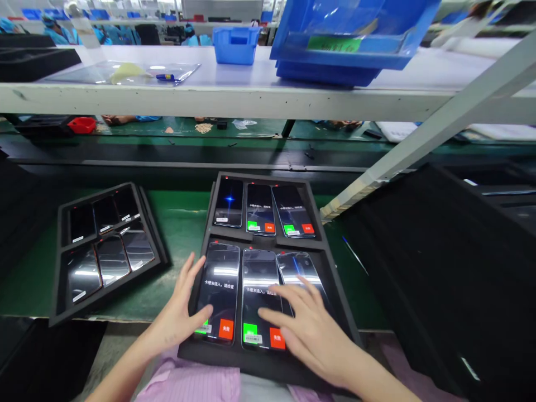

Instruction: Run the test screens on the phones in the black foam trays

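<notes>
In front of me a black foam tray (268, 363) holds two rows of smartphones. My left hand (180, 307) is open at the tray's left edge, its thumb over the green button of the front-left phone (218, 262). Fingers spread, my right hand (310, 324) hovers over or touches the front-middle phone (259, 268) and partly covers the front-right phone (295, 262). Most screens show white text with a green and a red button. A blue glow lights the back-left phone (229, 212); the back-middle phone (259, 204) and back-right phone (293, 206) show text.
Another foam tray (109, 293) with several dark-screened phones lies at the left. Stacked black trays (419, 268) lean at the right beside a slanted white post (419, 139) and a pen (355, 255). Blue bins (237, 47) stand on the shelf above; people work beyond.
</notes>
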Demonstrator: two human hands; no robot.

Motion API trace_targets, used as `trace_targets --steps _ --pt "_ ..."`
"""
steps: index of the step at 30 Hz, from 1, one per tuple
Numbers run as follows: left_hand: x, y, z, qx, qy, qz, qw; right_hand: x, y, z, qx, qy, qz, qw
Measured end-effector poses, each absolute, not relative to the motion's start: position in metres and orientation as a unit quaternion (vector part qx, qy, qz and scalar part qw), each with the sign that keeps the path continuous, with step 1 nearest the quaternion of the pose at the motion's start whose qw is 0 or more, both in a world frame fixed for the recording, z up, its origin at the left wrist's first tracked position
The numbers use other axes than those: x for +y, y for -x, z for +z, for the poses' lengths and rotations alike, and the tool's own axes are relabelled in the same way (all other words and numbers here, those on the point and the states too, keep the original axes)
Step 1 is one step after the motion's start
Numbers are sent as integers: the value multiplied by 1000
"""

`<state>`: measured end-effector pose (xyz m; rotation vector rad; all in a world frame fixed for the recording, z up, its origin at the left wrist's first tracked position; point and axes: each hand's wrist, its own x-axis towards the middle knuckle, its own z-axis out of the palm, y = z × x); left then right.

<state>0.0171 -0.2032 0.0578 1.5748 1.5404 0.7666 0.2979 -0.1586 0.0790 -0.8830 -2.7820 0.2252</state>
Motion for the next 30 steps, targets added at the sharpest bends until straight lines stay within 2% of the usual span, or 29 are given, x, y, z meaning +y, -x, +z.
trace_targets --steps 4,6,10,14,22,26,30 --pt "-150 -29 73 575 -761 241 179 -107 -315 80 -862 477 -35 170" --pt "-117 -42 81 540 -813 185 116 -79 -319 78 -830 532 -61 158" --pt "-66 -69 82 507 -853 118 38 -46 -317 69 -822 549 -79 127" --pt "-45 -74 74 505 -857 106 20 -38 -315 63 -820 549 -84 140" --pt "-31 -35 72 647 -725 229 58 -12 -309 62 -777 568 -31 268" --pt "-24 -27 65 632 -724 263 80 7 -307 55 -763 578 -30 288" --pt "-17 -40 66 605 -757 229 91 17 -309 51 -746 592 -35 304"
